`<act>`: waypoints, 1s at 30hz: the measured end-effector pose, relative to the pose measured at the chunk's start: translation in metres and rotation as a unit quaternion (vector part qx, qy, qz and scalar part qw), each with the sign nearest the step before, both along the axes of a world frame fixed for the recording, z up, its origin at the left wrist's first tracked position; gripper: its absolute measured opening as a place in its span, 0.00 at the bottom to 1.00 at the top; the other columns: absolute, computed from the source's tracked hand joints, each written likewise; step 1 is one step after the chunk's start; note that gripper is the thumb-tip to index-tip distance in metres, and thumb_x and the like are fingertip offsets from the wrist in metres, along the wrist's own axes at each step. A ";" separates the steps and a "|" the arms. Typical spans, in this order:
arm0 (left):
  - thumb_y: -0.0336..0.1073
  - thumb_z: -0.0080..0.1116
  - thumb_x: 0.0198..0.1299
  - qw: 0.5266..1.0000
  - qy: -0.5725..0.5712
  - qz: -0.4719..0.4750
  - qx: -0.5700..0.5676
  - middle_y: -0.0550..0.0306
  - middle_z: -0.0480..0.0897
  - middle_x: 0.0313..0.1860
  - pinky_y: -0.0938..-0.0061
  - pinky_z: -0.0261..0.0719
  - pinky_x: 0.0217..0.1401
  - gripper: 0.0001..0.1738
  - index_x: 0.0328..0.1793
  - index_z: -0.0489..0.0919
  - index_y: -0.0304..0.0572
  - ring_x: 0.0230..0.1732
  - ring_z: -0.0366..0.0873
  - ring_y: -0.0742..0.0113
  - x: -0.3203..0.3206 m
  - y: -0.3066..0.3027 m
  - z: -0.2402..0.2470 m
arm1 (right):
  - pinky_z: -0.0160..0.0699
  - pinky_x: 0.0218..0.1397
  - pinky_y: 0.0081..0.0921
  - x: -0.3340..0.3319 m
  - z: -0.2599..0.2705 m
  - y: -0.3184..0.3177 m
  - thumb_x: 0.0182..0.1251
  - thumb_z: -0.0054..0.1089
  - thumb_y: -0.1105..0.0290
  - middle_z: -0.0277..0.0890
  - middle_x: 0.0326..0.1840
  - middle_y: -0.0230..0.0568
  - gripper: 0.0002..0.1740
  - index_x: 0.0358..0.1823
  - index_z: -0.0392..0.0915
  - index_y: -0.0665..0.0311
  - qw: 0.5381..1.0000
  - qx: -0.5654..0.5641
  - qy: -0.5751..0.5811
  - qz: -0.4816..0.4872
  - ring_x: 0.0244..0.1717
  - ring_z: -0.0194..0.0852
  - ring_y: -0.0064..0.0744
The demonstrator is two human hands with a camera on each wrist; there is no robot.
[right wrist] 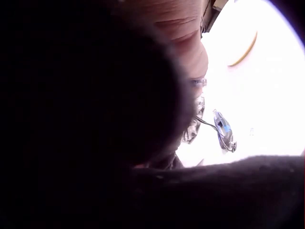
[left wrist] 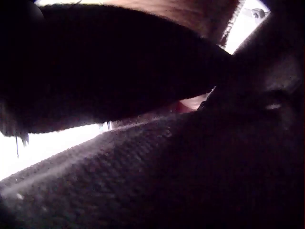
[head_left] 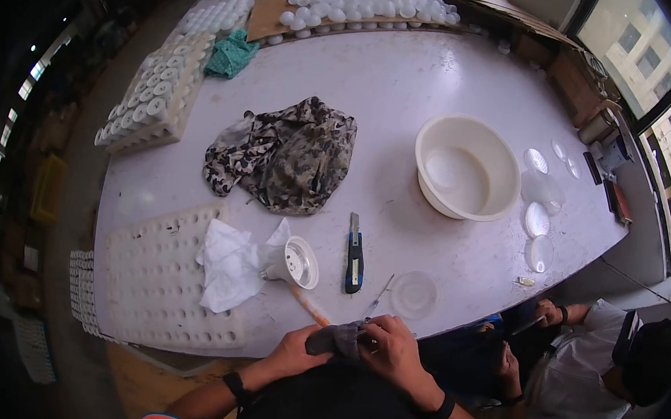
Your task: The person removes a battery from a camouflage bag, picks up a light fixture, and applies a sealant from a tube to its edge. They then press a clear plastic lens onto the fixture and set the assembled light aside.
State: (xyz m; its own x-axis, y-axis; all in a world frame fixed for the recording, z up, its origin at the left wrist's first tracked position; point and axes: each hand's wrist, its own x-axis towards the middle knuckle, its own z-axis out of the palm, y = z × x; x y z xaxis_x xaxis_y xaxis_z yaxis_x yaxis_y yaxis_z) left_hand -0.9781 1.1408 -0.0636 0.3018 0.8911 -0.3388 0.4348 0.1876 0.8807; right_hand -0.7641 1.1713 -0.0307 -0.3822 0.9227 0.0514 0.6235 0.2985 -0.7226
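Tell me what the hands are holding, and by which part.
A bunched dark grey cloth: the left hand grips its left end, the right hand its right end. What kind of item it is cannot be told.

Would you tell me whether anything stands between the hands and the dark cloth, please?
Nothing visible does: the left hand and the right hand both hold the dark cloth directly, and the utility knife lies beyond them.

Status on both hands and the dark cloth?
Left hand grips dark cloth; right hand pinches its other end. Box cutter lies beyond, not in the way.
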 end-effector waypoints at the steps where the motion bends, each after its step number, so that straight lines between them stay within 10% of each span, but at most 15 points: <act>1: 0.39 0.67 0.47 1.000 -0.022 0.018 -0.006 0.53 0.80 0.39 0.73 0.74 0.47 0.25 0.50 0.75 0.39 0.41 0.77 0.69 -0.001 -0.005 -0.007 | 0.73 0.39 0.34 0.000 0.000 -0.001 0.47 0.65 0.70 0.72 0.38 0.38 0.14 0.38 0.79 0.60 1.000 -0.005 0.006 -0.004 0.37 0.70 0.42; 9: 0.32 0.68 0.42 0.999 -0.042 -0.003 0.010 0.57 0.79 0.38 0.76 0.73 0.47 0.21 0.45 0.76 0.40 0.41 0.75 0.74 -0.010 -0.002 -0.006 | 0.77 0.39 0.35 -0.012 0.013 -0.001 0.50 0.63 0.67 0.72 0.42 0.37 0.13 0.39 0.78 0.58 0.982 -0.183 -0.028 0.042 0.40 0.75 0.43; 30: 0.25 0.67 0.41 0.992 -0.113 -0.060 0.001 0.58 0.77 0.43 0.76 0.70 0.53 0.23 0.47 0.74 0.37 0.47 0.75 0.69 -0.023 -0.006 -0.003 | 0.75 0.33 0.38 -0.012 0.017 -0.019 0.49 0.57 0.77 0.65 0.38 0.41 0.11 0.35 0.69 0.64 0.985 -0.150 0.059 0.054 0.37 0.73 0.45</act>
